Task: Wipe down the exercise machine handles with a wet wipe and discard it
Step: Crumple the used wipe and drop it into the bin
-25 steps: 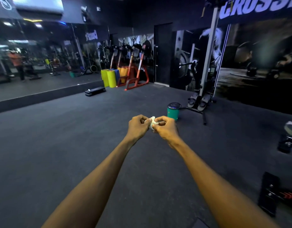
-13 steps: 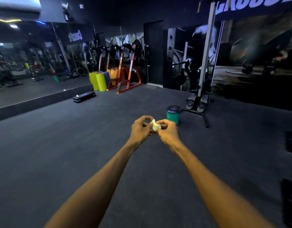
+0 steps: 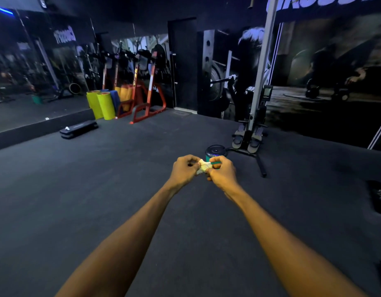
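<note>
Both hands on wipe, near green bin
L hand [image 3: 183, 169] + R hand [image 3: 222, 175] fingers pinch crumpled wipe [image 3: 203, 166], just in front of green bin [image 3: 215, 152].

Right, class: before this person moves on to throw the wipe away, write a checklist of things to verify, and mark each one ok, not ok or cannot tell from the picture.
1. Wipe is held: ok, the left hand and right hand both pinch it.
2. Wipe is bunched small enough to drop: ok, it is crumpled between the fingers.
3. A bin is in sight: ok, a green bin with a dark lid stands on the floor just beyond the hands.
4. Bin lid is open: cannot tell, the top looks dark and closed over.
5. Path to the bin is free: ok, only bare floor shows between.
6. Handles are wiped: cannot tell.
</note>
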Motion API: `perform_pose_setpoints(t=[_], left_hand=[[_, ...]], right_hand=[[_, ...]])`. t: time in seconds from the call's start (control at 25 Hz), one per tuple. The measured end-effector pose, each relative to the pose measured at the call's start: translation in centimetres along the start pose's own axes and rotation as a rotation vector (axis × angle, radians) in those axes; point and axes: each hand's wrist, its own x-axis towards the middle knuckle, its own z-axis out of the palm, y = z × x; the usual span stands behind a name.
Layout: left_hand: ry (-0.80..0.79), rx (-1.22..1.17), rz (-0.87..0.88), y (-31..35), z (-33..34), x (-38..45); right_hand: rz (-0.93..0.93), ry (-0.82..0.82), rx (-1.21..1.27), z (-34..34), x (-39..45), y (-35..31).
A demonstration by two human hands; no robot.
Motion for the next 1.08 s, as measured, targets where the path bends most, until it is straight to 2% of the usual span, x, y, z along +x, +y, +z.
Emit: perform_pose_setpoints(t=[0.48, 0.76, 1.08], left_hand=[[-0.148, 0.030, -0.007, -9.9, 2.8, 40.1], [-0.253, 0.069, 0.004, -13.4, 9.8, 61.3], [-0.265, 0.046, -0.094, -16.9, 17.9, 84.3]], right_hand=[[0.101, 0.035, -0.086, 10.1, 37.3, 5.0], [0.128, 0.146, -0.114, 10.6, 59.0, 10.2], [0.171, 0.104, -0.133, 10.4, 82.7, 14.6]])
